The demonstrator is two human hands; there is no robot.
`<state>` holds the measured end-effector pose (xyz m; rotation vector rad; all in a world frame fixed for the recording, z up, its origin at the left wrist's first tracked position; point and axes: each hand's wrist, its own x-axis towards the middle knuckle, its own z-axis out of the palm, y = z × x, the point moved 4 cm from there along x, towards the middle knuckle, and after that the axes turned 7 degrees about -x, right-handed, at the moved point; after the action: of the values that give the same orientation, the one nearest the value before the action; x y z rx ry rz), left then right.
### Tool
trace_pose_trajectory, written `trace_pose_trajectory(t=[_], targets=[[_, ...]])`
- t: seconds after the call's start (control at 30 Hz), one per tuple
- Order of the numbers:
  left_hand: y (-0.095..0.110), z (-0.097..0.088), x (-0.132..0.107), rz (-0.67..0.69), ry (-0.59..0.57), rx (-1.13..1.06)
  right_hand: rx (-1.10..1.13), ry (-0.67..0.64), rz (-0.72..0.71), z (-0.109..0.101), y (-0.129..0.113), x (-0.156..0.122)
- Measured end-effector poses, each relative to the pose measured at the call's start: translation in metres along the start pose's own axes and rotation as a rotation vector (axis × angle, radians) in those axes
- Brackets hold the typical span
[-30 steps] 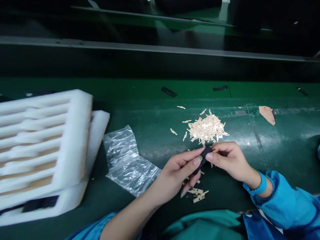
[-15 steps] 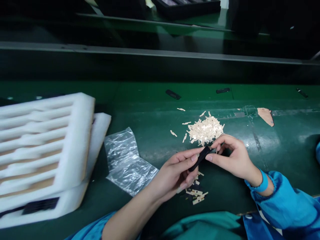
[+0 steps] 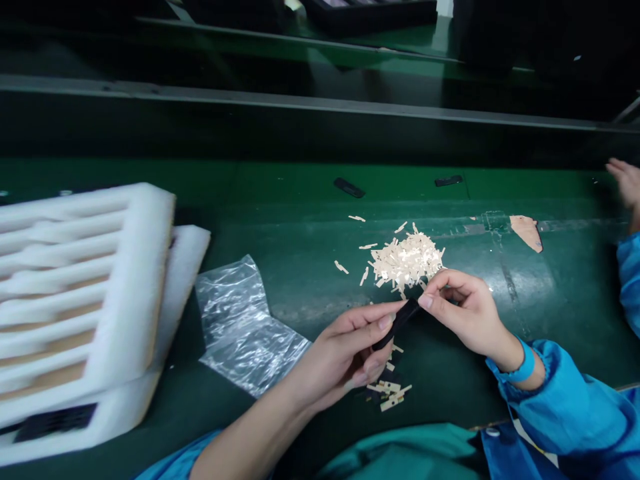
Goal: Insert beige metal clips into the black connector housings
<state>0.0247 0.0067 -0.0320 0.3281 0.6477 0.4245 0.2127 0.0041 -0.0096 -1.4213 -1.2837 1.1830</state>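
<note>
My left hand (image 3: 347, 343) grips a slim black plastic part (image 3: 397, 325), held tilted with its upper end toward my right hand. The thumb and index finger of my right hand (image 3: 465, 310) are pinched together at that upper end. Whatever is between those fingertips is too small or hidden to make out. Just beyond my hands lies a heap of small flat pale metal pieces (image 3: 407, 260), with several strays on its left. Below my left hand are several brass-coloured pieces (image 3: 393, 393), partly covered by the hand.
White foam trays (image 3: 135, 280) are stacked on the left, beside a clear plastic bag (image 3: 250, 327). Two black parts (image 3: 349, 187) (image 3: 449, 181) lie farther back on the green table. A brown scrap (image 3: 527, 233) is to the right. Another person's hand (image 3: 627, 181) reaches in at the right edge.
My right thumb and finger have closed together at the black part's upper end. Another person's hand has come in at the right edge, where a black part lay. The view has shifted slightly.
</note>
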Motion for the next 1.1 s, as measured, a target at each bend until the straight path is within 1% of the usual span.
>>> trace_pose_trajectory(t=[0.1,0.17,0.27,0.33,0.4,0.5,0.53,0.6,0.67,0.7,0.73,0.77,0.8,0.83,0.87,0.9,0.93,0.97,1.0,1.03,1.1], targets=[[0.000,-0.001,-0.001,-0.013,-0.019,0.001,0.056,-0.044,0.061,0.001,0.005,0.001],[-0.001,-0.001,-0.002,-0.029,-0.056,0.033,0.124,-0.108,0.104,0.003,0.009,0.004],[0.000,0.001,-0.005,-0.076,-0.146,0.170,0.180,-0.244,0.125,0.003,0.010,0.006],[0.003,0.002,-0.007,-0.089,-0.161,0.293,0.138,-0.347,0.115,0.003,0.005,0.004],[0.011,0.002,-0.008,-0.076,-0.137,0.393,-0.025,-0.411,0.045,0.001,-0.005,0.000],[0.024,0.002,-0.008,-0.021,-0.105,0.483,-0.435,-0.448,-0.186,0.002,-0.030,-0.003],[0.028,0.002,-0.006,0.001,-0.101,0.514,-0.543,-0.465,-0.250,0.003,-0.037,-0.003],[0.032,0.001,-0.003,0.055,-0.070,0.624,-0.686,-0.518,-0.330,0.007,-0.047,0.002],[0.035,-0.001,0.000,0.161,0.036,0.802,-0.789,-0.530,-0.372,0.004,-0.051,0.013],[0.040,-0.001,-0.001,0.302,0.160,0.918,-0.843,-0.496,-0.380,-0.001,-0.050,0.023],[0.047,-0.001,-0.005,0.488,0.305,1.048,-0.896,-0.418,-0.365,-0.009,-0.048,0.036],[0.053,0.001,-0.010,0.615,0.404,1.172,-0.956,-0.321,-0.325,-0.019,-0.044,0.052],[0.059,0.003,-0.016,0.695,0.477,1.264,-1.023,-0.183,-0.263,-0.030,-0.038,0.071],[0.065,0.001,-0.023,0.723,0.532,1.287,-1.081,-0.043,-0.181,-0.042,-0.032,0.091],[0.073,-0.001,-0.032,0.746,0.586,1.316,-1.136,0.042,-0.096,-0.051,-0.024,0.109],[0.082,-0.004,-0.044,0.770,0.655,1.341,-1.203,0.065,-0.019,-0.057,-0.016,0.125],[0.092,-0.010,-0.059,0.788,0.733,1.356,-1.254,0.078,0.022,-0.062,-0.009,0.136],[0.103,-0.019,-0.077,0.800,0.823,1.371,-1.285,0.093,0.025,-0.065,-0.005,0.143],[0.115,-0.029,-0.097,0.804,0.925,1.385,-1.296,0.129,-0.028,-0.068,-0.003,0.146],[0.127,-0.043,-0.120,0.797,1.041,1.398,-1.282,0.143,-0.070,-0.071,0.000,0.144],[0.150,-0.074,-0.170,0.730,1.287,1.423,-1.222,0.166,-0.093,-0.076,0.006,0.132]])
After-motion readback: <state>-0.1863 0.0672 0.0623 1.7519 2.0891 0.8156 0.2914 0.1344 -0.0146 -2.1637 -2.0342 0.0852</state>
